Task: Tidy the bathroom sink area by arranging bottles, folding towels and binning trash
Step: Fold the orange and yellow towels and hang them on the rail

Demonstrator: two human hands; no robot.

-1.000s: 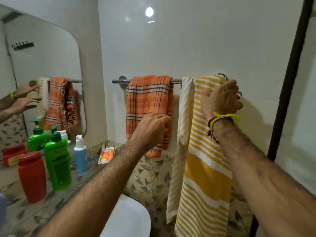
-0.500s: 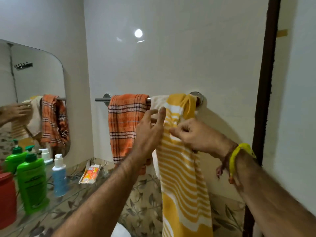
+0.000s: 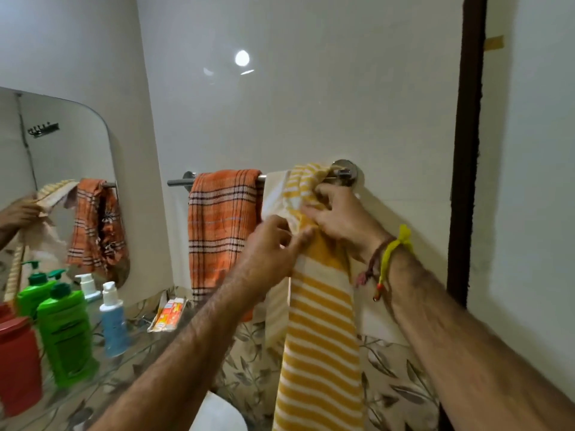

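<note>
— Both hands at the chrome wall rail [image 3: 217, 181]: left hand [image 3: 267, 250] and right hand [image 3: 337, 217] each grip pinching the yellow-and-white striped towel [image 3: 320, 321] bunched there

— Risk: an uneven tug slides it off, or drags the orange plaid towel [image 3: 222, 225] beside it

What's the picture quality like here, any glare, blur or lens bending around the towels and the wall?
Head view: a bright round lamp reflection glares off the glossy wall above the towel bar; the left hand and right hand on the yellow striped towel look slightly motion-soft; the wide lens bows the dark door frame and the mirror edge; lighting is dim and warm.
</note>
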